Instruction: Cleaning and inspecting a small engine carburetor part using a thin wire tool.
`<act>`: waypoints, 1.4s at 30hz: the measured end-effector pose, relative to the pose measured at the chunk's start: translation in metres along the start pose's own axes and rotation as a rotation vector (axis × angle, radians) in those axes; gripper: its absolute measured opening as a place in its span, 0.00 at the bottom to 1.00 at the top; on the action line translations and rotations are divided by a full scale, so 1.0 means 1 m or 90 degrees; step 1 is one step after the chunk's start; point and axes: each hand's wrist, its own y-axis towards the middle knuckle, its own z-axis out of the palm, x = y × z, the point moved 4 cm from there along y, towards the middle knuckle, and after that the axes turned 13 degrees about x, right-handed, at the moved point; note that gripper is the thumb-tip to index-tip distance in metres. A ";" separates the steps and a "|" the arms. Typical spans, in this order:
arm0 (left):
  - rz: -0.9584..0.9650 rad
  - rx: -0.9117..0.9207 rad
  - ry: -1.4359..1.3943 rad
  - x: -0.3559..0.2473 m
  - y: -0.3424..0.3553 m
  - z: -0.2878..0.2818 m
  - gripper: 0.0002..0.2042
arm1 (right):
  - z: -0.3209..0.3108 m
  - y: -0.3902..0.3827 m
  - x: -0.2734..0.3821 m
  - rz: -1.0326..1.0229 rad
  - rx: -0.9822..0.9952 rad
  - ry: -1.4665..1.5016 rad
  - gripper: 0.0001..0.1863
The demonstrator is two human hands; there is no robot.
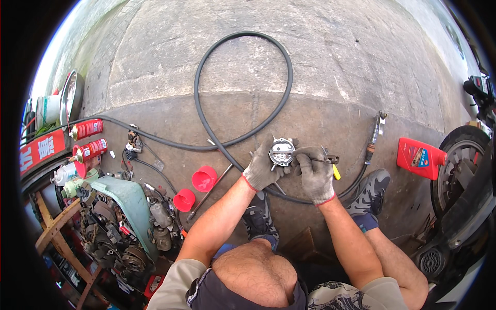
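Note:
Both my hands wear grey work gloves with red cuffs. In my left hand (261, 168) is a small silver carburetor (282, 152), its open round side with a flanged rim facing up. My right hand (315, 178) is closed just to the right of it, around a slender dark metal tool (331, 159) whose thick end sticks out to the right. The tool's thin end points toward the carburetor; whether it touches cannot be made out. Below the tool shows a yellow piece (337, 172), perhaps a handle, partly hidden by the glove.
A black hose (244, 34) loops over the concrete floor to an air gun (372, 142) at right. At left lie red spray cans (90, 150), red cups (204, 179), a metal rod (209, 192) and a bin (126, 204) of parts. A red bottle (419, 158) stands near a wheel (461, 168).

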 end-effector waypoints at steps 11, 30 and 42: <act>-0.007 -0.026 0.037 -0.001 -0.001 -0.003 0.37 | 0.009 0.008 0.025 0.135 0.062 0.054 0.05; 0.013 -0.015 0.005 -0.005 -0.001 0.014 0.36 | 0.020 0.010 0.026 -0.075 0.012 -0.217 0.06; 0.037 -0.038 -0.005 -0.004 -0.002 0.003 0.36 | 0.019 0.010 0.033 -0.064 0.041 -0.235 0.07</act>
